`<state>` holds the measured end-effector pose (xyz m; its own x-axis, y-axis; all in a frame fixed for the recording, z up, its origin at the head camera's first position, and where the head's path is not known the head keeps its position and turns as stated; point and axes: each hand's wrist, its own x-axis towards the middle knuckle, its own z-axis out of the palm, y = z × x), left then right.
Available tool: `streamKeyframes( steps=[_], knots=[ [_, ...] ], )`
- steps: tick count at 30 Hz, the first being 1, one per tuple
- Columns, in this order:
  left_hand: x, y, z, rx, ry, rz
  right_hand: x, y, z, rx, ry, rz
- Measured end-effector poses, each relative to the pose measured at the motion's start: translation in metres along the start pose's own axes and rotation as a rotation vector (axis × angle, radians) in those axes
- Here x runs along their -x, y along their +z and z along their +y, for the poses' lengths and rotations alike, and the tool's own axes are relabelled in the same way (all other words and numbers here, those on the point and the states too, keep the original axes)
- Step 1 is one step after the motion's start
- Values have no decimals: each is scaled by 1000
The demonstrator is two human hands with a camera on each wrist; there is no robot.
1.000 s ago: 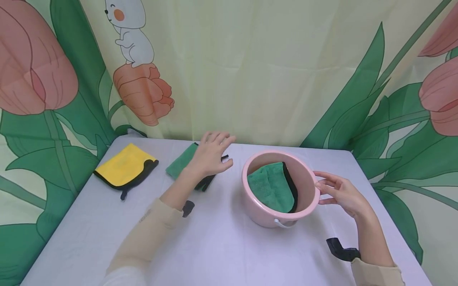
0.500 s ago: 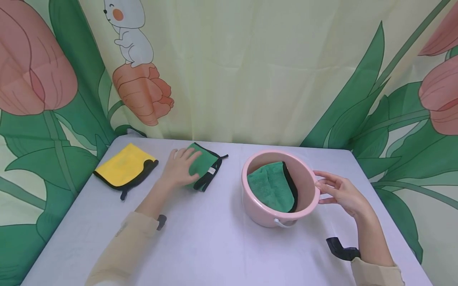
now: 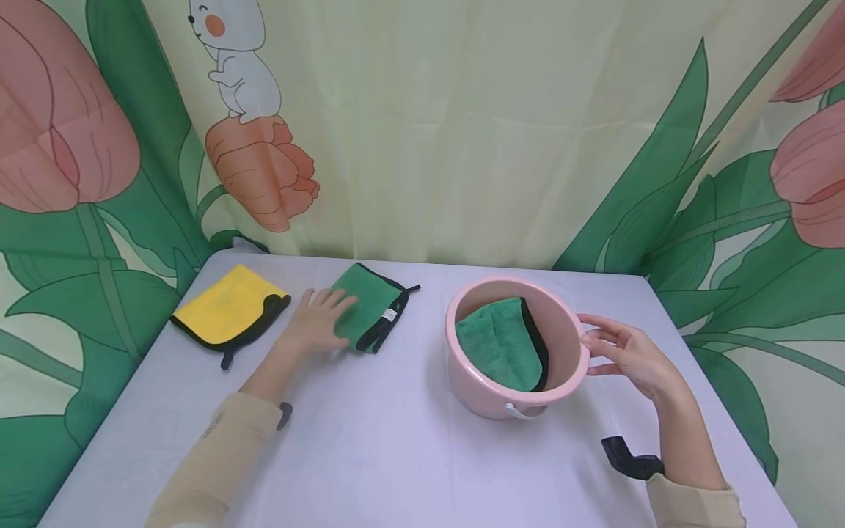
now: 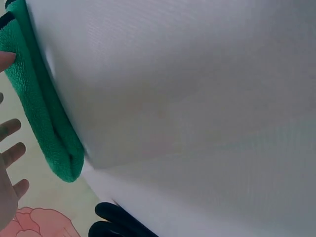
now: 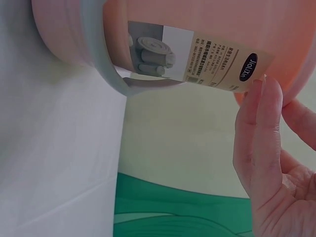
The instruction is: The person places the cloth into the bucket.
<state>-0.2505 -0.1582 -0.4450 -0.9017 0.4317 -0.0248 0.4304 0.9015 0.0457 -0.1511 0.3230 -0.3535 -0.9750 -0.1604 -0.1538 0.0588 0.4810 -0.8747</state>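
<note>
My left hand (image 3: 313, 325) is spread at the left edge of a folded green cloth (image 3: 371, 302) with black trim and a small white tag. In the left wrist view, a fingertip lies against the green cloth (image 4: 44, 108); other fingers are apart from it. A pink bucket (image 3: 472, 381) stands on the right, and my right hand (image 3: 630, 358) holds its right rim between thumb and fingers. The right wrist view shows fingertips at the label on the bucket (image 5: 207, 12). Inside the bucket lies another green cloth (image 3: 498, 345) with black edging.
Left of my left hand lies a folded yellow cloth (image 3: 232, 306) with black trim. The white-covered table (image 3: 396, 455) ends at a printed curtain (image 3: 429, 147). A white handle (image 3: 521, 413) hangs at the bucket's front.
My left hand has moved left from above the middle of the green cloth to its left edge, uncovering the tag. My right hand, the bucket and the cloths look unmoved.
</note>
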Motion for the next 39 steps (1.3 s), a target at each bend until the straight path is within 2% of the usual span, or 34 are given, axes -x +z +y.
streamKeyframes(
  steps=[8,14,25,32,33,39],
  knots=[
    [-3,3,5,9,34,-34,0,-1,-1,1,-5,-2],
    [-8,8,6,-6,31,-53,0,0,-1,0,-10,-1],
    [-21,15,8,22,23,-77,1,-2,-1,-10,-16,-10],
    [-27,16,13,43,23,-64,0,-2,0,-2,-11,-9],
    [-27,16,14,38,30,-43,0,-1,0,-1,-11,-9],
    [-28,20,18,21,10,-10,-1,0,0,-1,-12,-7]
  ],
)
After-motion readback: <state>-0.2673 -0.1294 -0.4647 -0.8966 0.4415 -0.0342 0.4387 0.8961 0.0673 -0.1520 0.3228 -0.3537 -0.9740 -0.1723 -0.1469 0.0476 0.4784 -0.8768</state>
